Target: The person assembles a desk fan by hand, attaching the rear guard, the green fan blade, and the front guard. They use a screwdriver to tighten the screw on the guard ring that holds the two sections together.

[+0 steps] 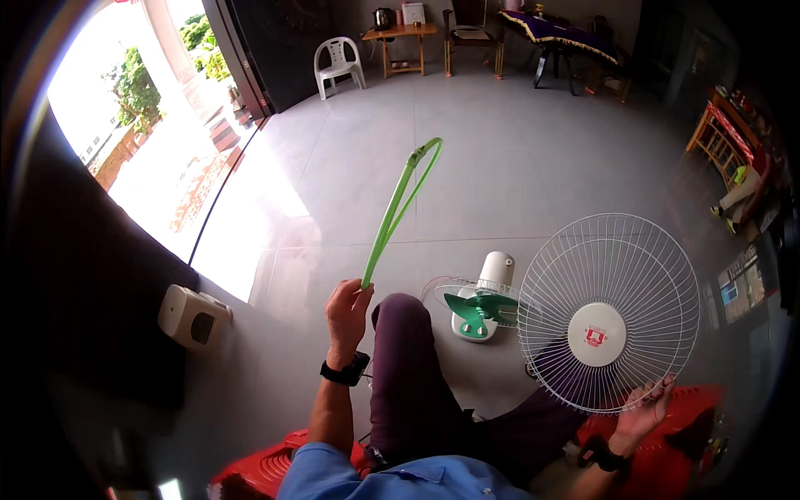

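My left hand point(346, 315) is closed on the lower end of a thin green plastic clamp ring point(386, 225), seen almost edge-on, with a small clasp at its top. At the right, my right hand point(643, 414) grips the lower rim of a round white wire fan guard point(550, 287), which has a pale centre disc with a red mark. Beyond my knees a white electric fan point(497, 268) stands on the floor. Its green blades point(468, 308) are exposed, and a wire rear guard shows around them. The front guard hides part of the floor behind it.
A beige boxy stool point(193, 317) stands at the left near the bright doorway point(208, 192). Far back are a white plastic chair point(340, 65), a small wooden table point(400, 33) and a purple-covered table point(562, 37). Another person point(742, 192) is at the right. Red plastic point(696, 408) lies beside me.
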Demonstrator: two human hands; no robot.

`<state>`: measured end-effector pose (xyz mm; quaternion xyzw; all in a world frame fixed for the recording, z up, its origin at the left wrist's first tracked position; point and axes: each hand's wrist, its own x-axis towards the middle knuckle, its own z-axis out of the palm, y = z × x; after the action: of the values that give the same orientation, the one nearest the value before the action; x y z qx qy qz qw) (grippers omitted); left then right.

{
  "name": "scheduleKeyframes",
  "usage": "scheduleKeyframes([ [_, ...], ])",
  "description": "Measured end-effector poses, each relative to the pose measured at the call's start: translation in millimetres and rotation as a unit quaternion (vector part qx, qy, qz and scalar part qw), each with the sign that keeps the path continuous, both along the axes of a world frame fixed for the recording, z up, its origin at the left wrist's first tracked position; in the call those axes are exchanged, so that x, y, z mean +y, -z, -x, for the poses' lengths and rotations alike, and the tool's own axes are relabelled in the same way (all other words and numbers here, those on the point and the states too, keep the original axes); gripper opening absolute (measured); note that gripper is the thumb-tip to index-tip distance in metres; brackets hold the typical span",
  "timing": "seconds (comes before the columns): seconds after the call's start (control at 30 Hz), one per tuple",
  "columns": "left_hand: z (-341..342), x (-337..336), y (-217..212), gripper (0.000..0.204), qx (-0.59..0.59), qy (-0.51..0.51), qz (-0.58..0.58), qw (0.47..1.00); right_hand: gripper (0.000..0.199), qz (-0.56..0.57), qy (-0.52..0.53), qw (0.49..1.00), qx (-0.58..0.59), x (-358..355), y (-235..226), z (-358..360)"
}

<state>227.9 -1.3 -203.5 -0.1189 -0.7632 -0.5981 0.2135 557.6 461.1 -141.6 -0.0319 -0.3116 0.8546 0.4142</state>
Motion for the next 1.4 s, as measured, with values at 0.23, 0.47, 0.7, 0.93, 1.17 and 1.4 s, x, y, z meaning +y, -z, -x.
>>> scheduleKeyframes([
  [0.23,20.9,22.4,-19.9,0.013,0.075,0.066,0.099,0.99,0.019,0.021,0.082,0.996,0.028,-6.3,42.5,-10.0],
  [0.47,35.3,25.8,-32.5,0.01,0.057,0.124,0.074,0.988,0.021,-0.058,0.055,0.996,0.047,-0.3,56.2,-17.2],
  [0.7,44.4,58.7,-120.7,0.018,0.098,0.165,0.107,0.975,0.026,-0.139,0.052,0.989,0.02,12.1,10.5,10.8],
  [0.93,32.6,90.6,-179.0,0.02,0.138,0.239,0.132,0.952,0.018,-0.247,-0.064,0.963,-0.09,-43.0,-64.0,96.0],
  [1.17,33.4,106.9,-181.7,0.02,0.157,0.285,0.128,0.937,0.015,-0.235,-0.145,0.955,-0.106,-53.3,-63.0,129.5],
  [1.4,56.6,101.5,-178.8,0.022,0.063,0.385,0.084,0.917,0.012,-0.237,-0.184,0.949,-0.103,-48.0,-63.2,130.1],
])
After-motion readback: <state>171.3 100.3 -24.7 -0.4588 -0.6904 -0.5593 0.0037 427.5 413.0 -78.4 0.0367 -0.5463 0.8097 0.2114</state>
